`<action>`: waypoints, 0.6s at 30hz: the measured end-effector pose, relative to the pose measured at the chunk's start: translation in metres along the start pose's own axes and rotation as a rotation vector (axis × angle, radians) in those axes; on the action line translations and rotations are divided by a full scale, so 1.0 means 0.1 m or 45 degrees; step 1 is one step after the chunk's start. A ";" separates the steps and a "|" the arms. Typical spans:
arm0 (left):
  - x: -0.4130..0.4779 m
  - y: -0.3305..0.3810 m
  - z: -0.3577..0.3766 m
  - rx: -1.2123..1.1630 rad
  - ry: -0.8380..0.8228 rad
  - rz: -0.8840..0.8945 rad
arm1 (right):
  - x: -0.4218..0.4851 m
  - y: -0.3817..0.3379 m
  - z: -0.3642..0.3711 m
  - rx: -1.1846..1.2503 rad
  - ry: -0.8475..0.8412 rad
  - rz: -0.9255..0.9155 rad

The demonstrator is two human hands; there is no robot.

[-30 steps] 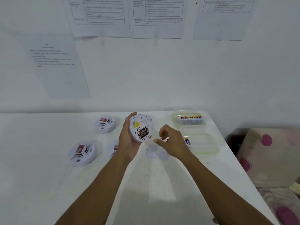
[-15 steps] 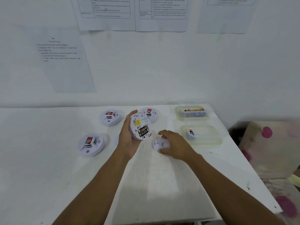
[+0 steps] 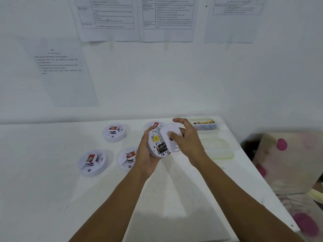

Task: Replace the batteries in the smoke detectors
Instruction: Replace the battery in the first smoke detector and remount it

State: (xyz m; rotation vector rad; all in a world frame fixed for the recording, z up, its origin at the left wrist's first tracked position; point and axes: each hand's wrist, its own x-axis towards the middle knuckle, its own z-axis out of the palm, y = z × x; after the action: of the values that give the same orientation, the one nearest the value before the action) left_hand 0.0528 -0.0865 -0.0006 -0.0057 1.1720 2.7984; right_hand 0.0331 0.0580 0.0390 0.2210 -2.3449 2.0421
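A single wide-angle camera rides on the person's head, facing forward and down over the table (image 3: 52, 198) toward the wall (image 3: 157, 81) behind. It sits close in: the left hand (image 3: 145, 158) and right hand (image 3: 189, 145) reach up from the bottom edge and meet mid-frame. Papers (image 3: 108, 18) on the wall are cut off at the top.

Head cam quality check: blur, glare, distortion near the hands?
Head view: soft even light, no glare; faint arm shadows on the table; right hand and the cover it holds are slightly motion-blurred; held detector in the left hand sharper, its label unreadable; wide-angle slants the wall sheets.
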 end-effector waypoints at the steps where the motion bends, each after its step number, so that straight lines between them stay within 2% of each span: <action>1: 0.01 -0.02 0.04 -0.014 -0.006 -0.006 | -0.01 0.00 0.02 -0.020 -0.002 -0.038; 4: 0.03 -0.04 0.09 -0.064 0.003 -0.017 | -0.05 0.01 0.10 -0.139 0.076 -0.178; 8: 0.04 -0.03 0.11 -0.083 0.022 -0.026 | -0.04 0.09 0.10 -0.480 0.234 -0.373; 12: 0.03 -0.02 0.09 -0.126 0.054 -0.042 | -0.04 0.19 0.10 -0.663 0.081 -0.553; 18: 0.03 0.00 0.07 -0.091 0.072 -0.041 | -0.11 0.18 0.14 -0.689 0.040 -0.632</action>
State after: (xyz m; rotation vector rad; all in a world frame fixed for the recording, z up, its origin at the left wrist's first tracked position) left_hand 0.0503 -0.0816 0.0038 -0.1093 1.0729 2.8276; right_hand 0.0424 0.0476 0.0182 0.6576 -2.3972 1.1473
